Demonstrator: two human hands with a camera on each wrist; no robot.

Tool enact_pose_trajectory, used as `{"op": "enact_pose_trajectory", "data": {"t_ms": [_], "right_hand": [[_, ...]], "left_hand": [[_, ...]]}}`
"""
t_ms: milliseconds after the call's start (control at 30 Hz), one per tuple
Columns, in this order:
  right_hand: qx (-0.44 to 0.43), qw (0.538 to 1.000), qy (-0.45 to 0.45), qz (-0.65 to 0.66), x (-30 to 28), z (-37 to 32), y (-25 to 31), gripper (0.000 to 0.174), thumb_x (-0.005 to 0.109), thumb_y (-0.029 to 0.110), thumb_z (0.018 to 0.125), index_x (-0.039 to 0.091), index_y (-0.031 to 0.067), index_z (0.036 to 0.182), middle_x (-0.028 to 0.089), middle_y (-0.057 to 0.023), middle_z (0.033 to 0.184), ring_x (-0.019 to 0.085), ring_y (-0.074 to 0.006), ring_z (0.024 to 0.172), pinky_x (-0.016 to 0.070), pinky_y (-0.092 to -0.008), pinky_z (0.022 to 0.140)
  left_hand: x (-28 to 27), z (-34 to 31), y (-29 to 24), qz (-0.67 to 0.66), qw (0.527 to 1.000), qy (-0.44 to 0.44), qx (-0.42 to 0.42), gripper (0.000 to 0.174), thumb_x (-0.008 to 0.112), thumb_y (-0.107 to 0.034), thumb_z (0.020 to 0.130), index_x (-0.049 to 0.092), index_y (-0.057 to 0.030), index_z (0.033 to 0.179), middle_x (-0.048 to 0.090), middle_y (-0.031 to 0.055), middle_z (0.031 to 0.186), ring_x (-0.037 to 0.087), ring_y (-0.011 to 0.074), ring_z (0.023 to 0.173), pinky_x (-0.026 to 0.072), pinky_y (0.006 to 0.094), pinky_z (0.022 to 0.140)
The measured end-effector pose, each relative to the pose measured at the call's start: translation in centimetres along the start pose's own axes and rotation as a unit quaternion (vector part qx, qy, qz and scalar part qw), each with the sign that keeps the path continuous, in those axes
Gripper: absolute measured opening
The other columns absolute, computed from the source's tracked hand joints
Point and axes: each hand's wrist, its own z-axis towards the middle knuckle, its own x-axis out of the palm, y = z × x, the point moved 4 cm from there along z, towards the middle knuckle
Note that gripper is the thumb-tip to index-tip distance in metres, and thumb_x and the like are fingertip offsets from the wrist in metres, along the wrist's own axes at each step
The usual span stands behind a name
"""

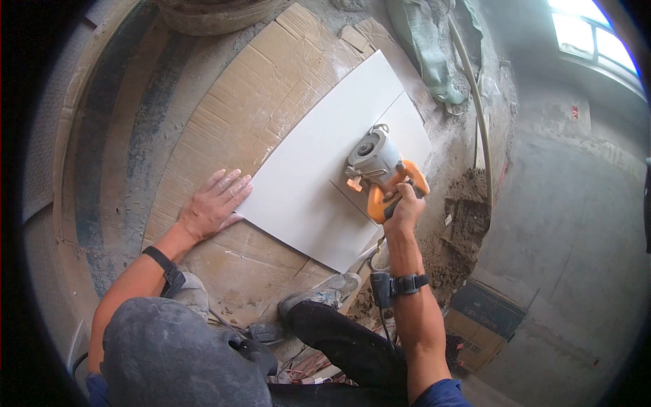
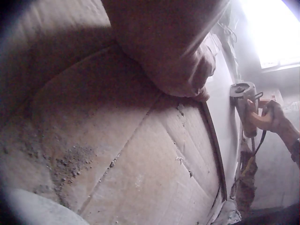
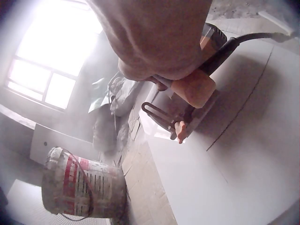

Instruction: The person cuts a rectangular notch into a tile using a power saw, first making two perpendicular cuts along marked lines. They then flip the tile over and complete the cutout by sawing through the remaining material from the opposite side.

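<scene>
From my end of the feed, the right hand (image 1: pixel 405 207) is wrapped tight around the orange handle of the saw (image 1: pixel 378 168), fingers curled right round the grip. The saw sits with its base flat on the white tile (image 1: pixel 302 183), just ahead of the knuckles. The tile lies flat under and between both hands, on a big sheet of cardboard (image 1: pixel 251 95) that sticks out past it on the left-hand side and the far side. A thin dark line (image 3: pixel 239 101) runs across the tile right beside the saw's base. I honestly can't tell if it's a cut or a joint, and the blade is hidden under the housing. The black cord (image 3: pixel 260 36) comes off the handle close to that hand. The left hand (image 1: pixel 215 205) is well apart from the saw, spread flat with straight fingers. Its fingertips are on the tile's nearest edge and its palm is down on the cardboard, not gripping anything. The wrist cam on that side mostly shows the hand itself, with the tile's edge right against it. The air is pretty dusty. Out beyond the right hand, its wrist view catches a battered bucket (image 3: pixel 84 190) and, farther off, a bright window (image 3: pixel 51 61). A shoe (image 1: pixel 319 298) sits on the cardboard, back toward the body from the right wrist.
</scene>
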Motion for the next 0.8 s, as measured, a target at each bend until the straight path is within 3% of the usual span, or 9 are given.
{"op": "enact_pose_trajectory", "data": {"t_ms": [67, 133, 533, 800], "right_hand": [[-0.004, 1.000, 0.002, 0.003, 0.1, -0.2, 0.2, 0.017, 0.060, 0.003, 0.083, 0.057, -0.0014, 0.099, 0.060, -0.0085, 0.075, 0.060, -0.0187, 0.057, 0.0518, -0.0345, 0.055], [0.023, 0.999, 0.027, -0.010, 0.2, -0.7, 0.5, 0.035, 0.058, -0.001, 0.082, 0.057, -0.0038, 0.117, 0.064, -0.0072, 0.088, 0.061, -0.0147, 0.063, 0.0521, -0.0303, 0.061], [0.015, 0.999, 0.047, 0.000, 0.6, -2.2, 1.1, 0.028, 0.057, -0.001, 0.082, 0.059, -0.0015, 0.111, 0.063, -0.0047, 0.087, 0.062, -0.0136, 0.066, 0.0531, -0.0308, 0.062], [0.020, 0.999, 0.045, -0.011, -0.1, -1.9, 0.1, 0.034, 0.057, -0.002, 0.082, 0.058, -0.0028, 0.115, 0.063, -0.0061, 0.093, 0.065, -0.0157, 0.072, 0.0553, -0.0323, 0.067]], "left_hand": [[0.2, -0.1, 0.0, 0.008, 1.000, 0.010, 0.002, 0.069, 0.070, -0.040, 0.085, 0.051, -0.0076, 0.143, 0.048, 0.0114, 0.151, 0.039, 0.0286, 0.144, 0.0255, 0.0457, 0.123], [0.4, -0.1, 0.0, 0.017, 1.000, 0.020, 0.004, 0.069, 0.066, -0.042, 0.087, 0.050, -0.0068, 0.144, 0.047, 0.0120, 0.152, 0.037, 0.0295, 0.145, 0.0242, 0.0469, 0.123], [0.4, -0.1, 0.1, -0.003, 1.000, 0.008, 0.002, 0.071, 0.070, -0.039, 0.084, 0.050, -0.0069, 0.144, 0.047, 0.0124, 0.152, 0.038, 0.0301, 0.145, 0.0246, 0.0470, 0.123], [0.4, 0.0, 0.1, 0.005, 1.000, 0.003, 0.008, 0.070, 0.069, -0.041, 0.085, 0.050, -0.0066, 0.143, 0.047, 0.0128, 0.152, 0.038, 0.0308, 0.144, 0.0252, 0.0473, 0.123]]}}
